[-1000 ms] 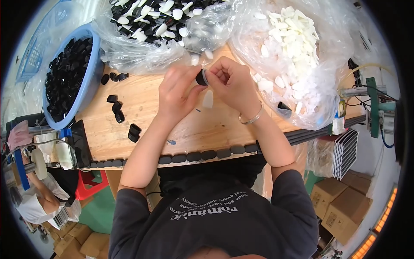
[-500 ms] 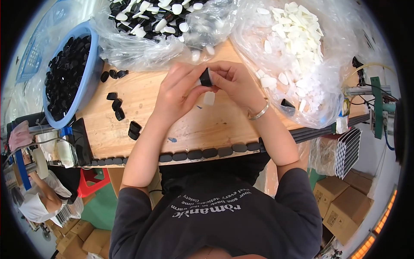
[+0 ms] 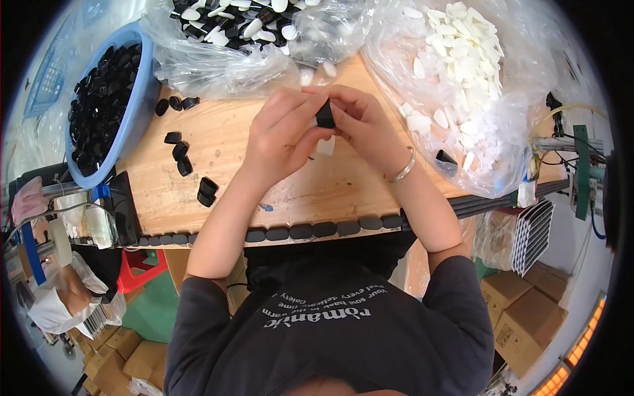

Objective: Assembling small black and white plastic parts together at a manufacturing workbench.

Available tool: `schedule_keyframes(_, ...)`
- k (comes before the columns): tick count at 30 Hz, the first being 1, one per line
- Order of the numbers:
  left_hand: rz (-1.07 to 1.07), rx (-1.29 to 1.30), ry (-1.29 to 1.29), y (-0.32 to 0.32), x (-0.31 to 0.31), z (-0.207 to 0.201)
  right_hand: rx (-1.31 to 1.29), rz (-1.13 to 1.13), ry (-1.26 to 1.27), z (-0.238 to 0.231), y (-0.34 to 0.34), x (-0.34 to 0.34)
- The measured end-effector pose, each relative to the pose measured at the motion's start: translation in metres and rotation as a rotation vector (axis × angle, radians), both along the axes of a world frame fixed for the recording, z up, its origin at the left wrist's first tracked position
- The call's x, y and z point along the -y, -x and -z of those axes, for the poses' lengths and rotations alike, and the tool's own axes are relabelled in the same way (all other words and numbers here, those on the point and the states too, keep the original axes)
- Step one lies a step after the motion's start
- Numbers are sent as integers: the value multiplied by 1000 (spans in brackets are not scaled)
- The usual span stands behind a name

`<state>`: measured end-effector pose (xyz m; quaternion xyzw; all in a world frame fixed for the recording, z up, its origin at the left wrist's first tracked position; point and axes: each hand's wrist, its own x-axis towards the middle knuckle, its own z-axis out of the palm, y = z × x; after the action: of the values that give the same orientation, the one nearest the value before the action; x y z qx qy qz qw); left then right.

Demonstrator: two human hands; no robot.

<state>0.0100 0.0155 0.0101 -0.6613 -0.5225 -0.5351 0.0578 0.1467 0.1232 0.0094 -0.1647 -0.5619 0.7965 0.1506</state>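
room: workshop, green floor (image 3: 150,307), cardboard boxes (image 3: 531,323) lower right, red stool (image 3: 135,274) and another person (image 3: 69,290) lower left.
worktop: pale wood worktop (image 3: 221,135), a few dark marks, row of black pads (image 3: 300,231) along the near edge.
black piece: the black piece (image 3: 325,115) is up between both hands, over the far-middle part of the worktop. small, dark, smooth, straight-sided. fingers cover its ends, so can't tell which way any opening faces.
left grip: left hand (image 3: 279,132) pinches it from the left, thumb below, fingers above.
right grip: right hand (image 3: 366,125) has thumb and fingertips closed on its right side. metal bangle (image 3: 404,166) at that wrist.
handling: looks like rigid moulded plastic. i'd expect light, stiff, a bit slippery, hard to crush but easy to scuff. best hold: side walls, between thumb and index, light squeeze, ends kept free.
white piece: flat white piece (image 3: 325,146) just below the hands, partly hidden by fingers. looks thin and light; take by the edges.
left stock: blue basin (image 3: 149,79) full of black pieces, loose black caps (image 3: 179,150) beside it.
far stock: clear bag (image 3: 228,79), black and white pieces mixed.
right stock: white pieces (image 3: 465,53) heaped on clear plastic, one black tube (image 3: 446,157) near them.
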Motion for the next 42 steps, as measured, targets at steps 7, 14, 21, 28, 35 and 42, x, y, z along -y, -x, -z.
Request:
schedule_keyframes(7,-100,130,139,0,-2,-1,-36,51,-356,-2,3,-2)
schedule_keyframes(14,113,923,414,15,10,8,-48,154,-171,-10,4,-7)
schedule_keyframes(21,135,946,467,23,16,11,170,-50,-524,-29,-20,-35)
schedule_keyframes(28,118,223,572,-5,1,10,206,412,-1061,-138,59,-74)
schedule_keyframes(35,192,59,654,-6,12,25,-9,537,-1110,-63,-6,-137)
schedule_keyframes(42,127,-95,510,-12,14,34,361,833,-1037,-33,-108,-115)
